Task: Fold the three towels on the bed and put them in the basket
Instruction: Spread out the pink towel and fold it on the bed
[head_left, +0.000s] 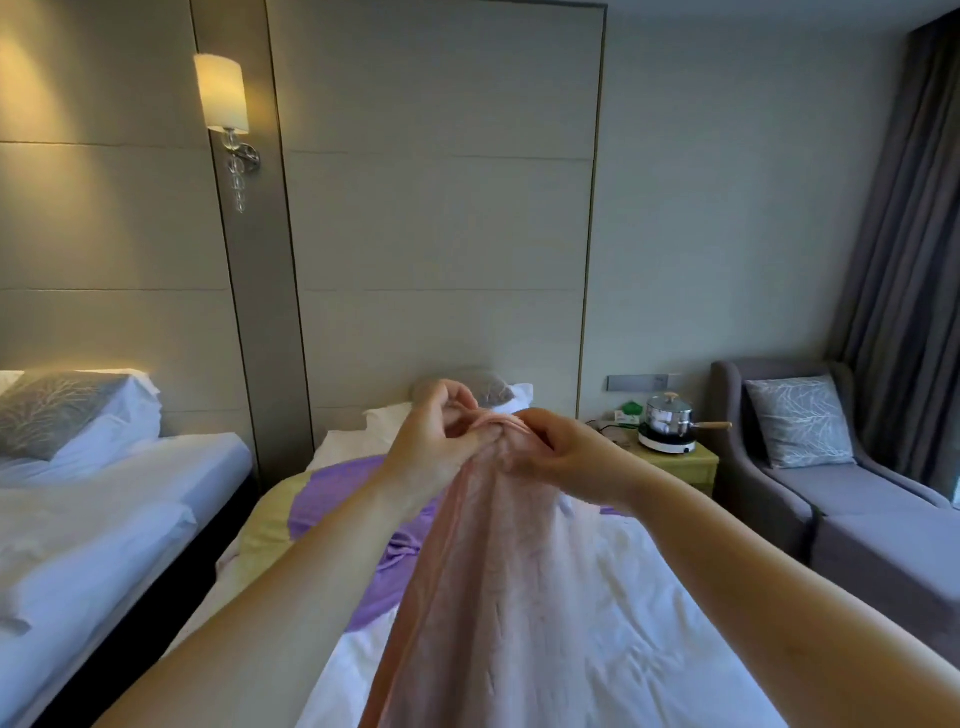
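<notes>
A pink towel (493, 582) hangs down in front of me, held up at its top edge above the bed (649, 613). My left hand (436, 441) pinches the top of the pink towel, and my right hand (561, 452) grips the same edge right beside it. A purple towel (353, 499) lies spread on the white sheet behind the pink one. Under the purple towel's left side lies a pale yellow towel (265, 530). No basket shows in the head view.
A second bed (104, 509) with pillows stands to the left across a narrow gap. On the right are a bedside table (675, 462) with a steel pot (670, 415) on a hotplate, a grey armchair (810, 467) and a curtain.
</notes>
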